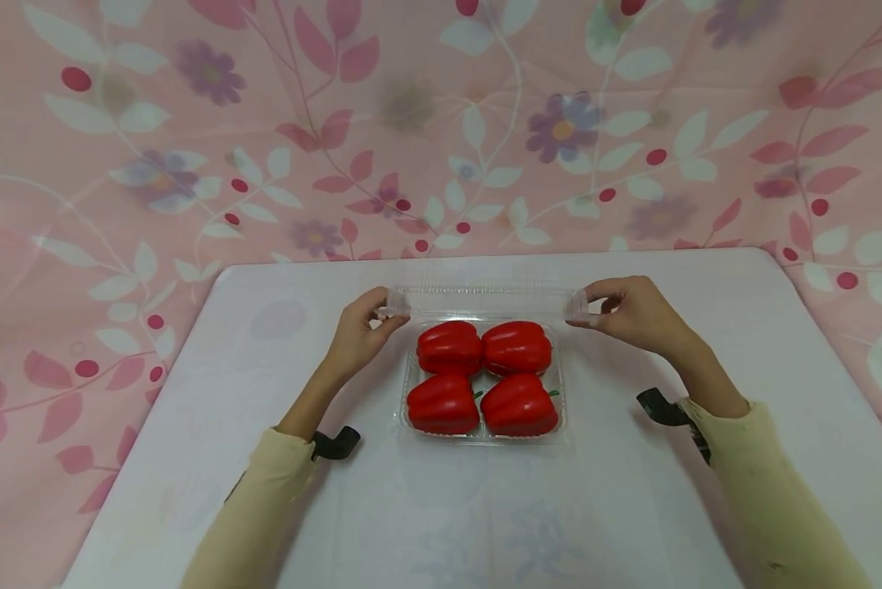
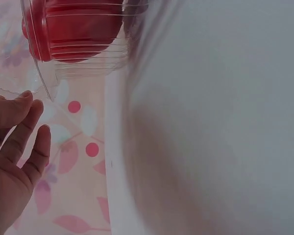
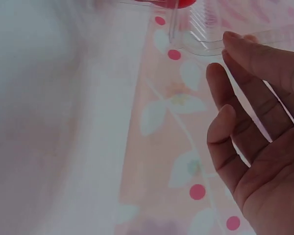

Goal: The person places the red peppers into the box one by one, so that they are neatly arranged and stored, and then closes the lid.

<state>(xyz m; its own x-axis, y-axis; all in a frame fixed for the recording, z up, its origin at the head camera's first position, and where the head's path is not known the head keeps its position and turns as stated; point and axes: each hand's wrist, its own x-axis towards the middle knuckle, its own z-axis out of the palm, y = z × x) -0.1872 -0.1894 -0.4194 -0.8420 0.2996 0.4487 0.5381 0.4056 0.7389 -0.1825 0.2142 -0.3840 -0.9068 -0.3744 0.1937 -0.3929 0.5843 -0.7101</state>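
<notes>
A clear plastic clamshell box (image 1: 485, 440) sits on the table with several red bell peppers (image 1: 444, 405) in it, laid in two rows. Its clear lid (image 1: 488, 301) stands raised along the far side. My left hand (image 1: 360, 331) pinches the lid's left end between thumb and fingers. At the other end, my right hand (image 1: 632, 311) pinches the lid's right corner. In the left wrist view the left hand (image 2: 14, 152) grips the thin plastic rim, beside a pepper (image 2: 83, 29) seen through the ribbed wall. The right wrist view has the right hand (image 3: 264, 112) holding the lid's edge (image 3: 206, 49).
A white cloth with faint prints covers the table (image 1: 279, 507). Behind it hangs a pink floral curtain (image 1: 441, 123), close to the table's far edge. A black wrist mount (image 1: 336, 444) sticks out from the left sleeve, another black mount (image 1: 662, 407) from the right.
</notes>
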